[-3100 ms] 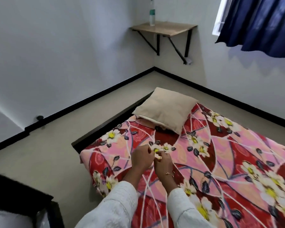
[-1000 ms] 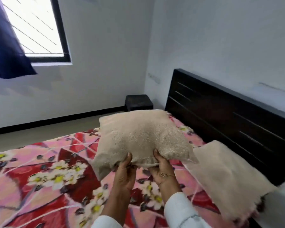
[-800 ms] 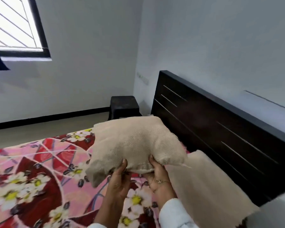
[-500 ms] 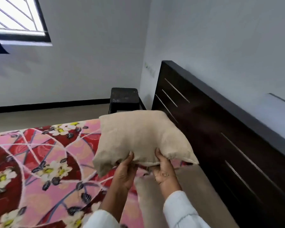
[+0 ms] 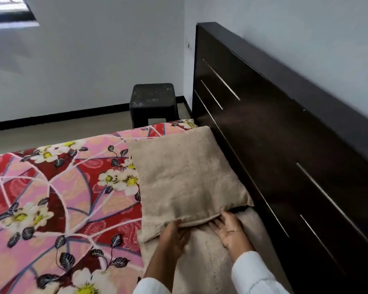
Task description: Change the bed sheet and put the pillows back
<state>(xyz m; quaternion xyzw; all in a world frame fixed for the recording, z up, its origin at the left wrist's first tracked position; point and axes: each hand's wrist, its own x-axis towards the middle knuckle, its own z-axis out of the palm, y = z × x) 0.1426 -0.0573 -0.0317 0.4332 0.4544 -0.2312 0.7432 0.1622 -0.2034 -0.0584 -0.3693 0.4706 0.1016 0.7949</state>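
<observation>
Head view, beige pillow (image 5: pixel 185 175) lengthwise along headboard (image 5: pixel 285 145), flat

Beige pillow (image 5: pixel 185 175) lies flat on floral bed sheet (image 5: pixel 57 187) beside dark headboard (image 5: pixel 285 145), overlapping 2nd pillow (image 5: pixel 202 257); both hands at its near edge. Left hand (image 5: pixel 174 236) grips the hem w/ fingers tucked under; right hand (image 5: pixel 232 230) lies palm-up beneath the corner.
</observation>
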